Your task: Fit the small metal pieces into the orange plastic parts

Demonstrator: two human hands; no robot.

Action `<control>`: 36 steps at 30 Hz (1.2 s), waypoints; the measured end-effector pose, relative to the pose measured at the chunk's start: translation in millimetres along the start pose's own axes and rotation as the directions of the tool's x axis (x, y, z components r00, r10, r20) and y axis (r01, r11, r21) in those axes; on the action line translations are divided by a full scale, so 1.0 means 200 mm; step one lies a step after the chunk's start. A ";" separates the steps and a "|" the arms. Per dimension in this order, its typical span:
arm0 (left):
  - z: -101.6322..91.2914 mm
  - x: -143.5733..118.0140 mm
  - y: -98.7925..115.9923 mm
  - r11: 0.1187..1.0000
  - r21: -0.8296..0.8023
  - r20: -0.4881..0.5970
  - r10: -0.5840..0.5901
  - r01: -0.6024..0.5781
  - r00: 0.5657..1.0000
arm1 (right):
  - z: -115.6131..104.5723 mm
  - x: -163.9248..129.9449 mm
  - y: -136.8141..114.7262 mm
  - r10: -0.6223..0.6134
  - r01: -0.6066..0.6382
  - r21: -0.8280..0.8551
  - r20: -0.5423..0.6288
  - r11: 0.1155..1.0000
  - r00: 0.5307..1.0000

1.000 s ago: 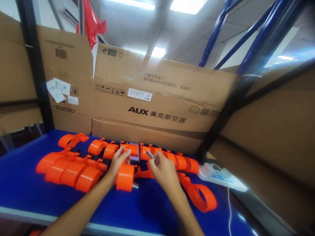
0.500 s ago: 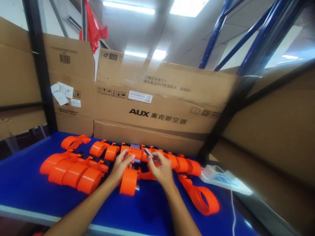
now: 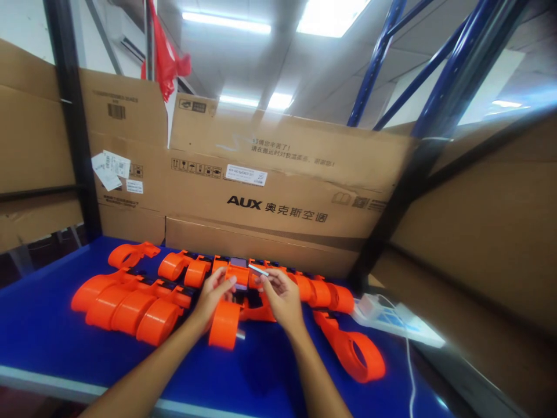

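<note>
In my left hand (image 3: 217, 293) is an orange-and-grey piece, a ratchet buckle (image 3: 238, 274) by its look, pinched at its left side between thumb and fingers. My right hand (image 3: 281, 293) pinches a slim silver metal pin (image 3: 259, 270), its free end pointing left toward the buckle's upper right. Whether pin and buckle touch, I cannot tell. Beneath the hands sits a rolled orange strap (image 3: 224, 325) with a short silver metal end (image 3: 241, 335) poking out at its right. Its strap tail (image 3: 257, 312) runs right, under my right hand.
Several rolled orange straps (image 3: 159, 319) lie at the left, and more stand in a row along the back. One loosely looped strap (image 3: 363, 357) lies at the right. A white power strip (image 3: 400, 322) with a cable borders the blue table (image 3: 183, 377). Cardboard (image 3: 278, 232) walls the back.
The silver pin has turned in my right hand and now lies flatter, with more of it showing to the left. My left hand keeps its hold on the buckle. The view has shifted slightly.
</note>
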State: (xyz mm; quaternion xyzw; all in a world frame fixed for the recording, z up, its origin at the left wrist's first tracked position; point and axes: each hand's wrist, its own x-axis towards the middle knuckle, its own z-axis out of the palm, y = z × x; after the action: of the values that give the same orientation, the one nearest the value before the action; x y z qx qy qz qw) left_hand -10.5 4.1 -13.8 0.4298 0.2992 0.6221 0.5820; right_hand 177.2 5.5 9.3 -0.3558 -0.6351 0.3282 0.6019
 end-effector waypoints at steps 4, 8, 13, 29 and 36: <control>0.00 0.00 0.00 1.000 0.013 -0.003 0.011 -0.011 1.000 | -0.01 0.00 -0.01 -0.007 0.007 -0.001 -0.016 1.000 1.000; 0.00 0.00 0.00 1.000 -0.008 0.010 0.010 -0.010 1.000 | 0.00 0.00 -0.02 0.002 -0.002 0.001 -0.005 1.000 1.000; 0.00 0.00 -0.01 1.000 -0.002 0.008 0.013 -0.013 1.000 | 0.00 0.01 -0.03 0.002 -0.002 0.021 0.019 1.000 1.000; -0.02 0.01 -0.03 0.999 -0.017 0.023 -0.027 0.028 0.999 | 0.00 -0.01 -0.07 0.002 -0.005 0.073 0.044 0.997 0.999; -0.01 -0.01 -0.01 1.000 -0.016 0.028 -0.016 0.017 0.999 | 0.02 -0.03 -0.04 -0.019 0.017 0.037 0.076 0.999 0.997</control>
State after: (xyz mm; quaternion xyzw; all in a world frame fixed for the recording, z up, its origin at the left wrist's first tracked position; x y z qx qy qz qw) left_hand -10.5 1.7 -16.9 0.4313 0.2897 0.6136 0.5946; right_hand 172.7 -3.6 13.6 -0.3262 -0.6548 0.3478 0.5864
